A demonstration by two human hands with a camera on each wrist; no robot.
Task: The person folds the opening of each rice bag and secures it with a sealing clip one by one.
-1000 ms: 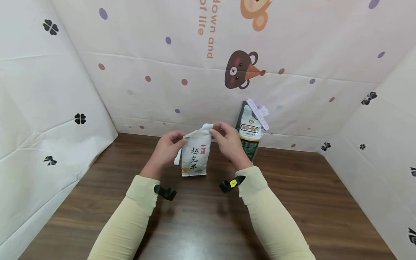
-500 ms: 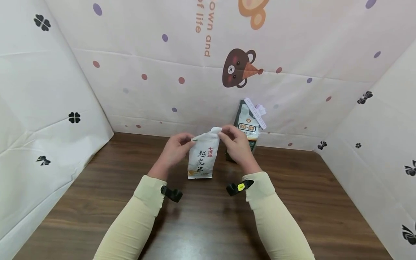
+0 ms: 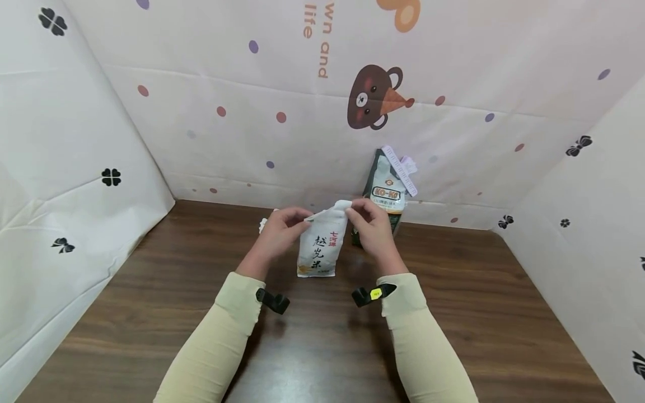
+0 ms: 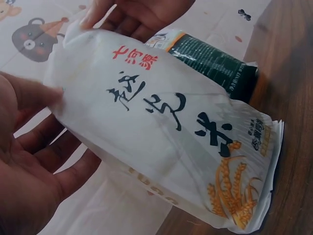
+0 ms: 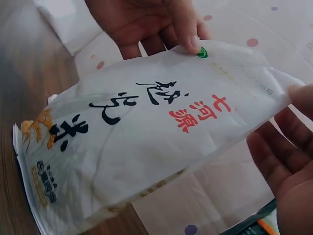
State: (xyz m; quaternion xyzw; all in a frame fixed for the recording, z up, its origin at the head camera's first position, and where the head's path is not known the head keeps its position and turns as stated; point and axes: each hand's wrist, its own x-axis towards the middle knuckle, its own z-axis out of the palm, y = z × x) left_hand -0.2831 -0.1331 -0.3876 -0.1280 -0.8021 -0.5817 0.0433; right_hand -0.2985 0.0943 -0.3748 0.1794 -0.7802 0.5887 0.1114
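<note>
L hand (image 3: pixel 277 232) & R hand (image 3: pixel 374 228) pinch white oblong soft-plastic bag (image 3: pixel 323 245) by its top corners.
Risk: one side could sag if a pinch slips on prob. slick plastic.

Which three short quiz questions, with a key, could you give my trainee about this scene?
1. Which thing do the left hand and the right hand both pinch?
2. True or false: a pale purple clip crosses the upper part of the KO-KO bag.
3. In the head view, which hand partly hides the KO-KO bag? A left, B right, C neither.
Key: 1. The white bag. 2. True. 3. B.
</note>
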